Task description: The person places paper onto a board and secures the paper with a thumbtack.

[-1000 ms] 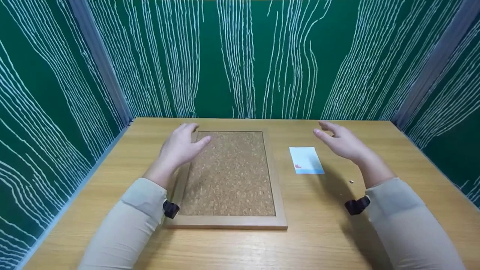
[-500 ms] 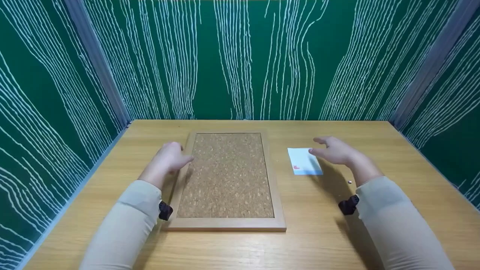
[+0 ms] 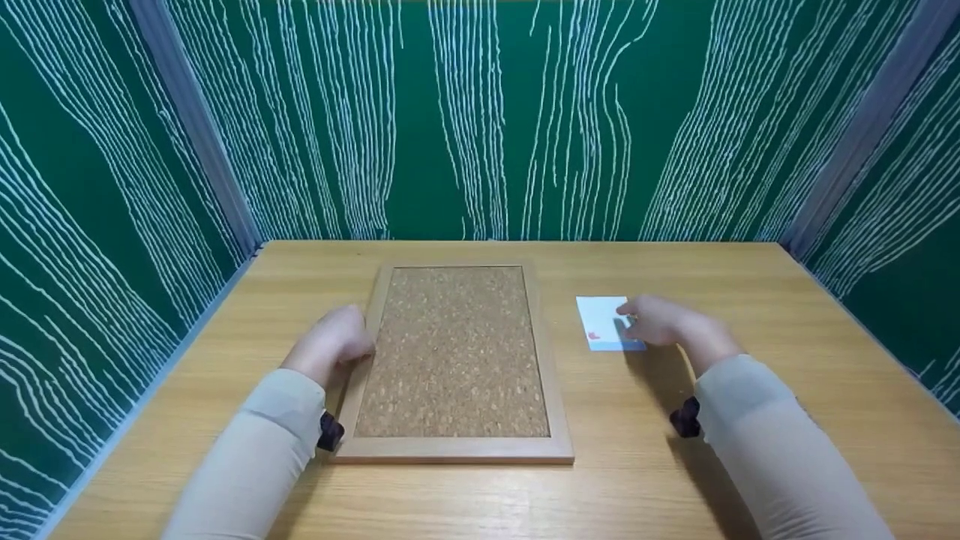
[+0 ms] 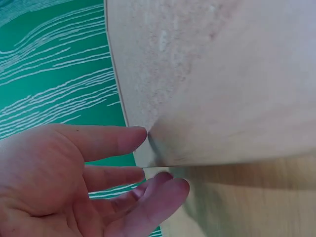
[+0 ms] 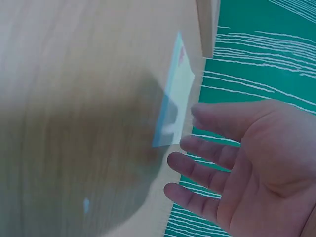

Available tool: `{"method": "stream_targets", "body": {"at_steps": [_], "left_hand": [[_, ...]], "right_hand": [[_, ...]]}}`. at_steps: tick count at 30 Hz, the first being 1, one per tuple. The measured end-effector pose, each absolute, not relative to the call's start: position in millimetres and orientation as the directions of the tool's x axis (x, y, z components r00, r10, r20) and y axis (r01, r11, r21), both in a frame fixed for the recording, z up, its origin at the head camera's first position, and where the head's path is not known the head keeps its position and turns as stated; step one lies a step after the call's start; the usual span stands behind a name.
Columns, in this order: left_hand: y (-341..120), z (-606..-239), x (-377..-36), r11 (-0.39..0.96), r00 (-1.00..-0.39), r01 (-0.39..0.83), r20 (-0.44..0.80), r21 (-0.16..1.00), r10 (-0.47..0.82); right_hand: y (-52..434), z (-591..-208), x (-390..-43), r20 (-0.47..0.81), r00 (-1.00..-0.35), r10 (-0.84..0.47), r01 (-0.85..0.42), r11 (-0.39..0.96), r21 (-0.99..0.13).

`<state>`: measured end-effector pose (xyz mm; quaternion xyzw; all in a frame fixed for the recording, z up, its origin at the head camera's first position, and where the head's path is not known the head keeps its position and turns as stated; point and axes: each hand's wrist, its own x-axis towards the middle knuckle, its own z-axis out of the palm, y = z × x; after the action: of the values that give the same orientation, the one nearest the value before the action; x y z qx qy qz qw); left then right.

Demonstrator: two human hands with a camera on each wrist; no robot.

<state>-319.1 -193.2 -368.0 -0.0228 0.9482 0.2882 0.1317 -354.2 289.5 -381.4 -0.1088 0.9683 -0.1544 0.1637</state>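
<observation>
no readable text anywhere, white card (image 3: 604,322) bears only a small red mark, illegible

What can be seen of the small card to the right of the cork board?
The card is a small, thin, pale blue-white rectangle with a red mark near its lower left and a blue strip along its near edge. It lies flat on the wooden table, apart from the cork board. The right hand covers its right edge; actual contact cannot be told.

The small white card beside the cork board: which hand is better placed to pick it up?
Probably the right hand: its fingers reach over the card. The left hand is across the cork board, at its left edge.
</observation>
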Motion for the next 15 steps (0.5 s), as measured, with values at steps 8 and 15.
{"method": "stream_targets", "body": {"at_steps": [8,15], "left_hand": [[-191,-370,-322,0.844,-0.964,-0.102,-0.261,0.527,0.047],[-193,-372,-321,0.864,-0.969,-0.047,-0.232,0.502,0.082]], "right_hand": [[283,-389,-349,-0.27,-0.916,-0.297,-0.233,0.941,-0.245],[277,-388,-342,-0.266,-0.888,-0.375,-0.32,0.92,-0.228]]}}
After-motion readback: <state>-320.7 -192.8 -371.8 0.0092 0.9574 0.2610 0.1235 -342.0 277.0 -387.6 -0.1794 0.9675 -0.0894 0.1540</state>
